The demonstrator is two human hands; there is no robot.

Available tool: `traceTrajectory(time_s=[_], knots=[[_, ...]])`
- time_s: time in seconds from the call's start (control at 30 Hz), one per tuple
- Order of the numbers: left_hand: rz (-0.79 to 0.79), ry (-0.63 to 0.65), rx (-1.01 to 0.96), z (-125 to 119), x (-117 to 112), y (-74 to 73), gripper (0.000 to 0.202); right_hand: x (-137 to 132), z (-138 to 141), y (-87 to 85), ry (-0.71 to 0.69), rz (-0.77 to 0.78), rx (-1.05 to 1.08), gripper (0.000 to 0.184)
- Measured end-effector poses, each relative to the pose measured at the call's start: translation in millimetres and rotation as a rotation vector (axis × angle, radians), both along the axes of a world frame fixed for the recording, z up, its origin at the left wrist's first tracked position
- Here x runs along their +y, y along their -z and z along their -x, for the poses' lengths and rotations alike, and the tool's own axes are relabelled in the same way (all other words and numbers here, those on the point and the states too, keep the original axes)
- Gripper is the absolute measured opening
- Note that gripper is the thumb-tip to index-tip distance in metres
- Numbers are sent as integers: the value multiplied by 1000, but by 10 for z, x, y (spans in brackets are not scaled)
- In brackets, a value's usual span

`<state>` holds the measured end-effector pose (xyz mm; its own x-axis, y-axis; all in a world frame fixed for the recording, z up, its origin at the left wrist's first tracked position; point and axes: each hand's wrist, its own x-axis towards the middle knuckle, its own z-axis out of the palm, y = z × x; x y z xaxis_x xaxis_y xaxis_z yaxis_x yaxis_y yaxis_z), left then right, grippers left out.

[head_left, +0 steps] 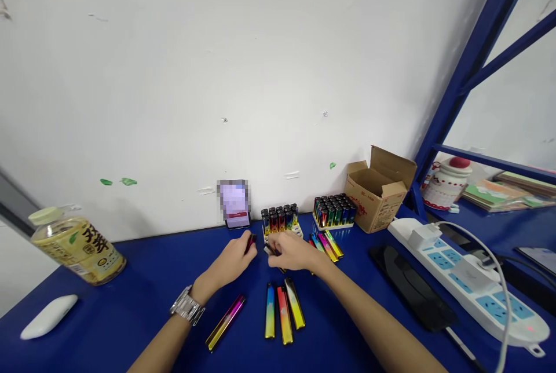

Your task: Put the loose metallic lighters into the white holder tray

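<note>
My left hand (236, 255) is closed around a slim, shiny dark-red stick (250, 242), which looks like a lighter; its lower part is hidden by my fingers. Close by on the right, my right hand (287, 249) is closed, and a small pale-and-dark end (270, 249) shows at its fingertips. What that piece is stays mostly hidden. Just behind my right hand stands a white tray (299, 230) partly filled with upright black-topped sticks (281, 220). Nearer me lie a pink-and-gold stick (226, 323), a blue-yellow one (270, 310), a red one (284, 315) and a yellow one (295, 303).
A fuller tray of sticks (333, 211) and an open cardboard box (377, 190) stand against the wall, with loose sticks (328, 245) before them. A phone (236, 202) leans there. Right: black phone (410, 286), power strip (471, 280). Left: bottle (80, 247), white mouse (49, 316).
</note>
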<state>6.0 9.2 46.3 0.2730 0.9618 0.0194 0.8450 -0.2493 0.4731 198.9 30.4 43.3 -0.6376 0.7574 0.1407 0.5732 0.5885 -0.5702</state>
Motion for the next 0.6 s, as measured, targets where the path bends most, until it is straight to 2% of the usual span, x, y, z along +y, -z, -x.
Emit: traceTrajectory(time_s=[0.07, 0.13, 0.23, 0.33, 0.5, 0.6], knots=[[-35, -23, -278, -97, 25, 99, 18, -38, -20, 63, 35, -60, 221, 11], [-62, -59, -475, -183, 43, 195, 22, -69, -34, 131, 91, -64, 415, 12], [-52, -95, -712, -263, 69, 309, 30, -102, -24, 242, 175, 116, 704, 15], [21, -138, -948, -297, 86, 350, 35, -124, 30, 304, 189, 331, 953, 16], [154, -210, -1313, -382, 81, 311, 42, -78, 110, 301, 238, 477, 1104, 23], [263, -215, -1407, -449, 75, 293, 51, -7, 104, 308, 267, 620, 1151, 46]])
